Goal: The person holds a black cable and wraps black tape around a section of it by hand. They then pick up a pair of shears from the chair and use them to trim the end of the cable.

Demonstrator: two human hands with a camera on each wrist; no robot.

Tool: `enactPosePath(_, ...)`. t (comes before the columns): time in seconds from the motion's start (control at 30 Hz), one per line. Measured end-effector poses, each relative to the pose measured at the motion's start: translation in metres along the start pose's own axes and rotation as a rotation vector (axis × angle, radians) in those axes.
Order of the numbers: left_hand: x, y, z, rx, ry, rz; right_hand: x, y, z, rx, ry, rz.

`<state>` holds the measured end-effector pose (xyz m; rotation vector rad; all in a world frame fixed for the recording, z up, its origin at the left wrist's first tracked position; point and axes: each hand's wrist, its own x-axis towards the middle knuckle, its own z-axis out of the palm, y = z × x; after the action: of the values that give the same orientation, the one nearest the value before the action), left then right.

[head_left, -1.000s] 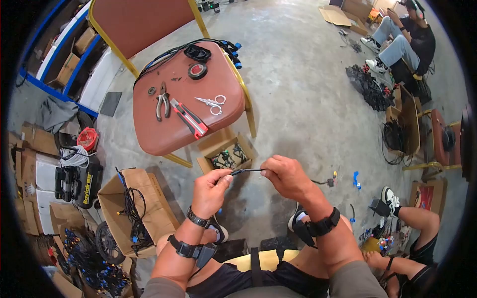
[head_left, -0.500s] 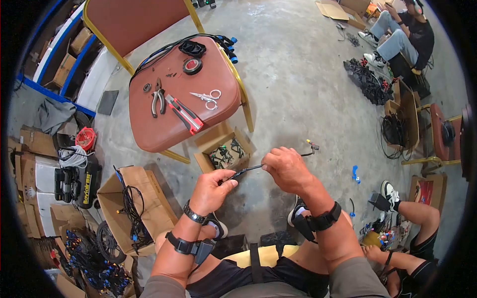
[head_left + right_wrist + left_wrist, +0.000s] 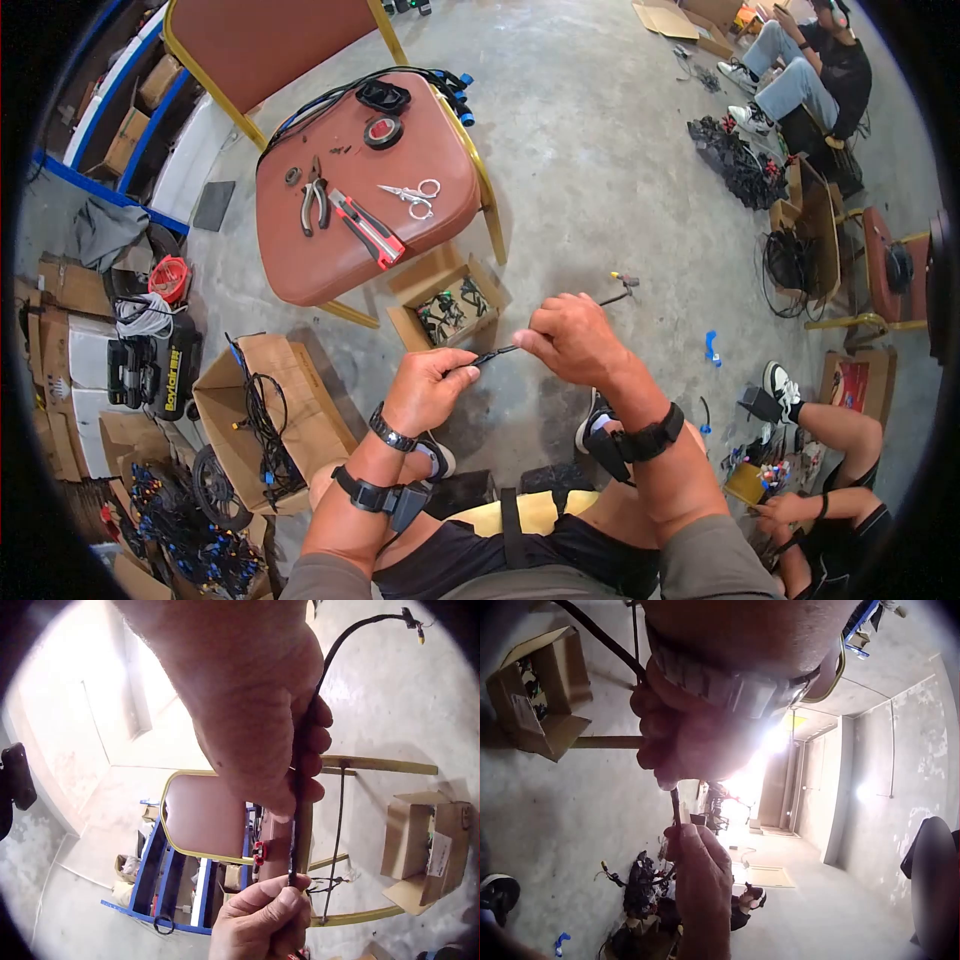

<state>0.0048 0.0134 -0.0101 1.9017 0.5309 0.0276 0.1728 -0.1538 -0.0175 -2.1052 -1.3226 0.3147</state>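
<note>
A black cable (image 3: 497, 354) runs between both hands above the floor. My left hand (image 3: 425, 385) pinches it between thumb and fingers. A short way along, my right hand (image 3: 575, 340) grips the same cable with curled fingers. Past the right hand, the free end of the cable sticks out and carries a small yellow-tipped connector (image 3: 625, 280). In the right wrist view the cable (image 3: 352, 627) arcs up from the right hand (image 3: 259, 742), with the left hand (image 3: 262, 919) pinching it lower down. The left wrist view shows a short dark stretch between the hands.
On the chair seat (image 3: 330, 260) lie pliers (image 3: 316, 200), a red utility knife (image 3: 368, 232), scissors (image 3: 412, 197), a tape roll (image 3: 382, 131) and coiled cables. A small carton (image 3: 405, 325) of parts stands below it. A larger carton (image 3: 320, 395) with cables is at left. Two people sit at right.
The right hand has moved slightly up, and the cable between the hands has gone from nearly level to slanting. The connector end has swung up beyond the right hand. The view has shifted slightly.
</note>
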Motion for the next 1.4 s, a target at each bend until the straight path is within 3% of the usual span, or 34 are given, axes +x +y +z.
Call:
enactPosePath(0.2,-0.002,0.003,-0.005,-0.125,-0.143,-0.087,0.003,0.005,0.007,-0.017,0.077,-0.008)
enactPosePath(0.4,-0.004,0.003,-0.004,-0.252,-0.13,-0.103,0.003,0.007,0.006,-0.021,0.146,-0.034)
enactPosePath(0.63,-0.005,-0.002,0.001,-0.402,-0.119,-0.197,0.004,0.007,0.008,0.028,0.121,-0.015)
enactPosePath(0.77,-0.006,0.009,0.009,-0.451,-0.2,-0.129,0.005,0.01,0.007,0.058,0.084,-0.033)
enactPosePath(0.9,-0.005,0.004,0.01,-0.391,-0.234,-0.147,0.006,0.009,0.004,0.03,0.003,-0.004)
enactPosePath(0.97,-0.004,0.007,0.009,-0.432,-0.307,-0.24,0.007,0.006,0.0,-0.024,-0.046,0.04)
enactPosePath(1.4,0.008,-0.006,0.023,-0.552,-0.232,-0.306,0.015,0.022,0.017,-0.02,0.013,0.065)
